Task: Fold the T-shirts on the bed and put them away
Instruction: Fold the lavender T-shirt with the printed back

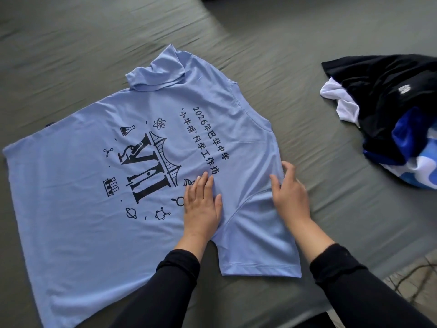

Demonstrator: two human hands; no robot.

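Both black sleeves (179, 275) are reaching in over the gray bed (307, 114). Left hand (202, 207) is lying flat, fingers straight, pressing the light blue T-shirt (82, 197) beside its print. Right hand (292, 197) is curling loosely at the shoulder seam. Unfolded shirts (390, 110) are piling up well to the right.

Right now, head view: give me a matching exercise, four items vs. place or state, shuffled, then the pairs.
Items:
1. light blue T-shirt
2. left hand
3. right hand
4. pile of dark and white clothes

States:
A. heaped at the right of the bed
B. gripping the shirt fabric near the shoulder
C. spread out, printed side up
D. resting flat on the shirt beside the print

Pairs: 1-C, 2-D, 3-B, 4-A
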